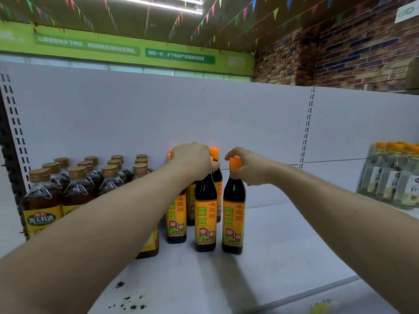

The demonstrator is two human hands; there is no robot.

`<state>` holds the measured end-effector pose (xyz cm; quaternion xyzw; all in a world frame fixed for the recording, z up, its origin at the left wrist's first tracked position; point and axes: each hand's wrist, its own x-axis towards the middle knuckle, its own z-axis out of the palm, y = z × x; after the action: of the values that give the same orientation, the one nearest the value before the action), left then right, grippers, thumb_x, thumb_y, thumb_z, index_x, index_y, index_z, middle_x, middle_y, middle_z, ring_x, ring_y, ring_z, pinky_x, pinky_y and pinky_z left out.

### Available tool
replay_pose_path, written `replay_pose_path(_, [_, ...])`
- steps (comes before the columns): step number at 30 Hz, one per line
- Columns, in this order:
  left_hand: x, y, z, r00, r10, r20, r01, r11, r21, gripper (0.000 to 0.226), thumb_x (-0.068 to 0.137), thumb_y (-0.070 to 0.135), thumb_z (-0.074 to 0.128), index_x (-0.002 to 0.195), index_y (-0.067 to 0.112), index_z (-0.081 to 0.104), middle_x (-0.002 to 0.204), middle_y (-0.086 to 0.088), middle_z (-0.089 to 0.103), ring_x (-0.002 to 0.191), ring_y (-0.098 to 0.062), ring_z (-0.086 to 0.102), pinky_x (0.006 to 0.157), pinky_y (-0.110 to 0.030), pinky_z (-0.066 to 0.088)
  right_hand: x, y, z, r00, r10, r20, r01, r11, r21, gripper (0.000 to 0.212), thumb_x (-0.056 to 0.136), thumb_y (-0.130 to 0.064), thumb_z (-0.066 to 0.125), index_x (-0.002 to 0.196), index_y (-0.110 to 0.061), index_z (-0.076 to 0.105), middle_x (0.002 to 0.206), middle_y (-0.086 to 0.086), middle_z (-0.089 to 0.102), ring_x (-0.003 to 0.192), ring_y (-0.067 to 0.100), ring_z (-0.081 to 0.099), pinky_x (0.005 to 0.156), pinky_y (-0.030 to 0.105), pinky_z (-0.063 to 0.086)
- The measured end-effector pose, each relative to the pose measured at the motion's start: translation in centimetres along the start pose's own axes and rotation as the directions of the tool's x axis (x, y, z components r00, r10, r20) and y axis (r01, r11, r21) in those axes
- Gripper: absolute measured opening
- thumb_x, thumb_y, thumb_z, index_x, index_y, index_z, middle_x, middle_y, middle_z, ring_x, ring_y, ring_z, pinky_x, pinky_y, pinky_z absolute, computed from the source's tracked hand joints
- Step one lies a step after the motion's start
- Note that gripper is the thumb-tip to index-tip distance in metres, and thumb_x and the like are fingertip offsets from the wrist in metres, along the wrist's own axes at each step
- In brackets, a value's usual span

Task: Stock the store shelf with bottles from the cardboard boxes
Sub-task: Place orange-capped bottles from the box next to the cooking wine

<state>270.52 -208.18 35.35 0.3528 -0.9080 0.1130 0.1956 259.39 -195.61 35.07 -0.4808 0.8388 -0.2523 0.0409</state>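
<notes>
The person's left hand [192, 162] grips the capped neck of one soy sauce bottle [205, 218] and the right hand [249, 171] pinches the neck of the neighbouring bottle [233, 223], both upright on the shelf [283, 245]; each should be squared against the row behind [218, 180], labels forward, before release.

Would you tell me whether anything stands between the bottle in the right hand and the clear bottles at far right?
Nothing visible does: the white shelf lies bare between the soy sauce bottle the right hand grips and the clear bottles.
</notes>
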Motion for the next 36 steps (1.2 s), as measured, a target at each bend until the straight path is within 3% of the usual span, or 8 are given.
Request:
replay_pose_path(4, [-0.1, -0.5, 0.1, 0.998, 0.042, 0.049, -0.039, 0.997, -0.071, 0.053, 0.093, 0.072, 0.052, 0.103, 0.021, 0.055, 0.088, 0.000, 0.058, 0.084, -0.023, 0.060, 0.082, -0.040, 0.055, -1.0, 1.0, 0.6, 0.999, 0.051, -0.011, -0.050, 0.997, 0.054, 0.071, 0.090, -0.020, 0.079, 0.146, -0.024, 0.034, 0.119, 0.005, 0.056, 0.100, 0.027, 0.059, 0.072, 0.034, 0.052])
replay_pose_path(7, [0.0, -1.5, 0.4, 0.981, 0.151, 0.122, -0.140, 0.985, -0.096, 0.072, 0.084, 0.072, 0.068, 0.138, 0.028, 0.048, 0.122, 0.000, 0.064, 0.106, -0.026, 0.062, 0.087, -0.046, 0.057, -1.4, 1.8, 1.4, 0.994, 0.107, 0.022, -0.108, 0.993, 0.054, 0.070, 0.085, -0.030, 0.084, 0.138, -0.020, 0.039, 0.117, 0.006, 0.063, 0.102, 0.027, 0.064, 0.068, 0.033, 0.055])
replay_pose_path(9, [0.1, -2.0, 0.4, 0.969, 0.206, 0.139, -0.195, 0.977, -0.091, 0.080, 0.080, 0.063, 0.078, 0.146, 0.034, 0.043, 0.134, 0.001, 0.060, 0.116, -0.027, 0.059, 0.091, -0.049, 0.056, -1.7, 2.1, 1.8, 0.990, 0.131, 0.049, -0.133, 0.990, 0.050, 0.070, 0.082, -0.031, 0.086, 0.135, -0.020, 0.041, 0.119, 0.005, 0.064, 0.105, 0.028, 0.065, 0.073, 0.038, 0.061])
replay_pose_path(12, [0.3, -2.2, 0.0, 0.957, 0.261, 0.127, -0.251, 0.964, -0.093, 0.069, 0.081, 0.050, 0.082, 0.140, 0.041, 0.046, 0.131, 0.003, 0.056, 0.113, -0.026, 0.058, 0.091, -0.049, 0.056, -2.4, 2.4, 2.7, 0.982, 0.159, 0.104, -0.161, 0.987, 0.018, 0.061, 0.081, -0.027, 0.087, 0.124, -0.020, 0.044, 0.117, 0.005, 0.063, 0.108, 0.028, 0.065, 0.077, 0.041, 0.063])
replay_pose_path(19, [0.9, -1.7, -0.5, 0.937, 0.305, 0.170, -0.306, 0.952, -0.026, 0.042, 0.088, 0.029, 0.079, 0.122, 0.034, 0.057, 0.114, 0.002, 0.056, 0.098, -0.025, 0.060, 0.083, -0.042, 0.060, -2.5, 3.2, 4.4, 0.990, 0.128, 0.052, -0.132, 0.989, 0.072, 0.052, 0.084, -0.019, 0.084, 0.121, -0.020, 0.048, 0.100, -0.001, 0.061, 0.089, 0.019, 0.062, 0.060, 0.022, 0.049])
replay_pose_path(29, [2.4, -1.6, 0.2, 0.947, 0.279, 0.159, -0.282, 0.959, -0.003, 0.036, 0.090, 0.022, 0.076, 0.121, 0.027, 0.059, 0.110, -0.001, 0.057, 0.094, -0.024, 0.059, 0.076, -0.035, 0.055, 0.3, 2.1, 5.1, 0.996, 0.070, 0.049, -0.067, 0.996, -0.065, 0.054, 0.089, -0.019, 0.079, 0.132, -0.013, 0.047, 0.116, 0.006, 0.062, 0.099, 0.022, 0.059, 0.076, 0.030, 0.052])
replay_pose_path(33, [3.1, -1.7, 0.9, 0.956, 0.250, 0.152, -0.254, 0.967, 0.007, 0.029, 0.090, 0.021, 0.073, 0.115, 0.027, 0.061, 0.110, -0.002, 0.061, 0.095, -0.024, 0.060, 0.086, -0.041, 0.058, 1.5, 1.8, 5.6, 0.996, 0.068, 0.051, -0.064, 0.995, -0.072, 0.053, 0.091, -0.017, 0.077, 0.134, -0.012, 0.047, 0.125, 0.009, 0.063, 0.100, 0.021, 0.056, 0.077, 0.029, 0.047])
replay_pose_path(36, [3.5, -2.0, 1.1, 0.961, 0.242, 0.135, -0.249, 0.968, 0.039, 0.036, 0.092, 0.024, 0.070, 0.124, 0.028, 0.055, 0.112, -0.001, 0.059, 0.099, -0.024, 0.053, 0.095, -0.045, 0.046, 2.1, 1.6, 6.0, 0.997, 0.057, 0.052, -0.055, 0.997, -0.052, 0.050, 0.094, -0.015, 0.074, 0.136, -0.012, 0.048, 0.128, 0.009, 0.061, 0.100, 0.020, 0.055, 0.078, 0.028, 0.046])
